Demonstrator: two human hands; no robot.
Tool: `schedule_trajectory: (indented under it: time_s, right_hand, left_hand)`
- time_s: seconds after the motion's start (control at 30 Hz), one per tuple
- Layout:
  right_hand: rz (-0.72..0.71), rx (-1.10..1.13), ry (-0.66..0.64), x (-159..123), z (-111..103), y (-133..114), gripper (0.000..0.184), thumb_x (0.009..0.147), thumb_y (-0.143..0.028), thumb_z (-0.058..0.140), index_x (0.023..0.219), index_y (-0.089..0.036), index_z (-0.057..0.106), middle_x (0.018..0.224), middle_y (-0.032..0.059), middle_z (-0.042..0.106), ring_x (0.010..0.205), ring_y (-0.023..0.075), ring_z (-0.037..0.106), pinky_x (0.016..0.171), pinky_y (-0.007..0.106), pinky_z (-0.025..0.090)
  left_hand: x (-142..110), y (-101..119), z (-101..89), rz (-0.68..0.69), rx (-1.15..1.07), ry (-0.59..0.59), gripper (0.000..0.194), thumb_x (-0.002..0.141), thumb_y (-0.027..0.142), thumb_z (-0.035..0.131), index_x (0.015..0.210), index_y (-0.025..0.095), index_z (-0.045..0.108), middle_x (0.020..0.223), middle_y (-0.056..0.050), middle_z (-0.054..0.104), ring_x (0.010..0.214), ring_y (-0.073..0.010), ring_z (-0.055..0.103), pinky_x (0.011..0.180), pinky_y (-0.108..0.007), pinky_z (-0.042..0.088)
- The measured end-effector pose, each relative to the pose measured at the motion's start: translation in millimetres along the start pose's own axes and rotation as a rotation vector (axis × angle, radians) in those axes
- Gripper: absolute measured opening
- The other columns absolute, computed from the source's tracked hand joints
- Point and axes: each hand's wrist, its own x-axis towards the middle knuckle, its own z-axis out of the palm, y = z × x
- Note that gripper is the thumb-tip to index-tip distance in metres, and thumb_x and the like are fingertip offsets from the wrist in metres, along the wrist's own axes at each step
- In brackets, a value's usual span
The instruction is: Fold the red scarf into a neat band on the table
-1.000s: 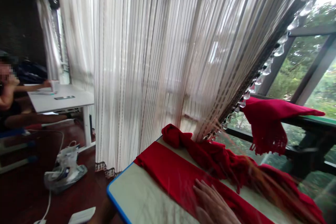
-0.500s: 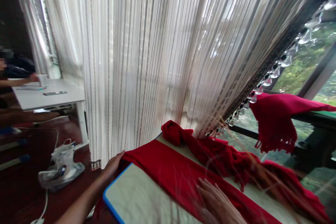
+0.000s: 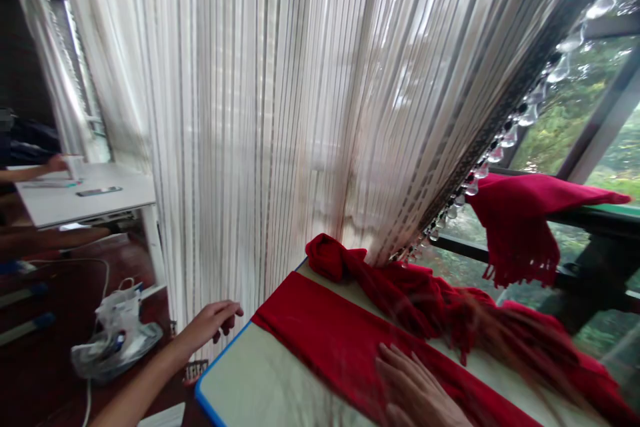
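A red scarf (image 3: 320,320) lies as a long, flat strip across a pale tabletop (image 3: 270,367) with a blue rim. My right hand (image 3: 415,383) rests palm down on it, fingers stretched out. Just beyond the table's left edge, my left hand (image 3: 215,321) hangs in the air, apart from the cloth, fingers loosely bent and holding nothing. The scarf's far end meets the blue edge; whether it drapes below cannot be seen. Behind it, a second red cloth (image 3: 415,293) lies bunched along the table. Blurred strands of hair cross the lower view.
A striped curtain (image 3: 240,133) hangs close behind the table. Another red fringed scarf (image 3: 525,220) drapes over a dark railing at right. To the left stand a white table (image 3: 100,177) with a phone (image 3: 99,191), a person's arm, and a plastic bag (image 3: 117,327) on the floor.
My left hand has let go of the scarf's far end and moved slightly away from it. That end now lies flatter at the table edge. My right hand stays on the cloth.
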Motion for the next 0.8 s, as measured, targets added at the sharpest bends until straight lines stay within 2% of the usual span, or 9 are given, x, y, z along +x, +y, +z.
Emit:
schedule_trajectory:
  time_s: [0.13,0.23,0.33,0.4,0.5,0.67,0.8]
  right_hand:
    - [0.016,0.003,-0.031,-1,-1,0,0.054,0.089,-0.054,0.055,0.14,-0.036,0.052,0.148,0.0058,0.048,0.136,0.0357,0.045,0.11,0.058,0.04]
    - [0.022,0.011,-0.045,0,-3,-1,0.054,0.09,-0.054,0.054,0.141,-0.035,0.051,0.149,0.0061,0.047,0.137,0.0353,0.044,0.111,0.057,0.04]
    - [0.024,-0.003,-0.066,0,-4,-1,0.055,0.09,-0.055,0.052,0.141,-0.034,0.052,0.149,0.0074,0.048,0.137,0.0363,0.044,0.111,0.06,0.038]
    - [0.027,-0.011,-0.07,-1,-4,-2,0.055,0.09,-0.056,0.053,0.141,-0.034,0.052,0.149,0.0073,0.047,0.137,0.0367,0.044,0.11,0.06,0.038]
    - [0.028,0.012,-0.019,-3,-5,-5,0.055,0.09,-0.054,0.055,0.142,-0.036,0.051,0.15,0.0058,0.046,0.138,0.0354,0.044,0.111,0.058,0.04]
    - [0.023,0.05,0.011,-6,-12,-12,0.054,0.091,-0.051,0.055,0.142,-0.033,0.053,0.15,0.0081,0.048,0.138,0.0348,0.045,0.113,0.058,0.037]
    - [0.057,0.083,-0.013,-5,-19,-19,0.053,0.09,-0.049,0.057,0.14,-0.031,0.056,0.15,0.0087,0.048,0.138,0.0352,0.045,0.114,0.058,0.036]
  left_hand:
    - [0,17,-1.1,0.076,0.035,-0.046,0.053,0.08,0.062,0.062,0.103,0.016,0.071,0.087,-0.008,0.069,0.08,-0.0223,0.064,0.052,-0.023,0.043]
    - [-1,23,5.2,0.152,0.057,-0.108,0.048,0.084,0.054,0.061,0.113,0.018,0.07,0.112,-0.011,0.071,0.105,-0.0268,0.064,0.072,-0.029,0.051]
    - [3,28,13.0,0.222,-0.018,-0.257,0.047,0.086,0.048,0.063,0.124,0.02,0.067,0.126,-0.01,0.068,0.121,-0.0272,0.06,0.098,-0.037,0.048]
    - [7,31,16.7,0.256,-0.071,-0.338,0.046,0.086,0.046,0.065,0.125,0.021,0.066,0.129,-0.01,0.067,0.124,-0.0265,0.059,0.108,-0.039,0.042]
    - [11,35,16.2,0.272,-0.046,-0.387,0.041,0.087,0.045,0.066,0.119,0.021,0.066,0.125,-0.01,0.069,0.12,-0.0269,0.062,0.108,-0.039,0.044]
    - [16,43,4.8,0.264,0.084,-0.42,0.031,0.085,0.041,0.068,0.106,0.018,0.066,0.108,-0.008,0.071,0.103,-0.0258,0.067,0.093,-0.034,0.051]
    - [18,51,0.6,0.272,0.244,-0.364,0.015,0.081,0.031,0.066,0.087,0.018,0.063,0.088,-0.004,0.069,0.087,-0.0219,0.066,0.08,-0.028,0.051]
